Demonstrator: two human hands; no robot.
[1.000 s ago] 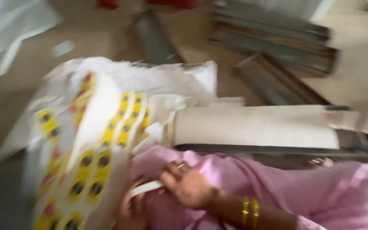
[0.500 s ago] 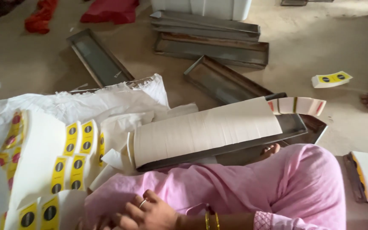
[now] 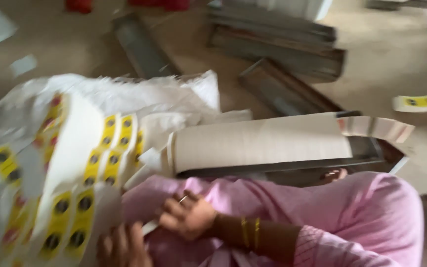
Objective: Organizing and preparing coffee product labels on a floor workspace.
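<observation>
- The left hand (image 3: 122, 247) sits lowest in view, at the bottom edge of a fanned stack of printed sheets (image 3: 87, 168), white with yellow and black round marks. Its fingers lie against the sheets; blur hides whether they close on them.
- The right hand (image 3: 186, 216) rests on the pink cloth (image 3: 273, 207) over the lap, fingers curled around a thin white strip (image 3: 150, 227), pinching it. A ring and gold bangles show on that hand and wrist.
- Just beyond the lap, a long metal tray (image 3: 322, 165) lies on the floor with a wad of pale cards (image 3: 258, 143) laid along it, sticking out past its right end.
- A white sack (image 3: 139, 94) lies under and behind the printed sheets.
- Farther off, more metal trays (image 3: 273, 34) lie stacked and scattered on the floor; what is in them cannot be seen. A small yellow card (image 3: 418, 103) lies alone at right.
- Against half a second ago, the view has swung left and lower: the printed sheets fill more of the left side, and the right hand has moved right.
</observation>
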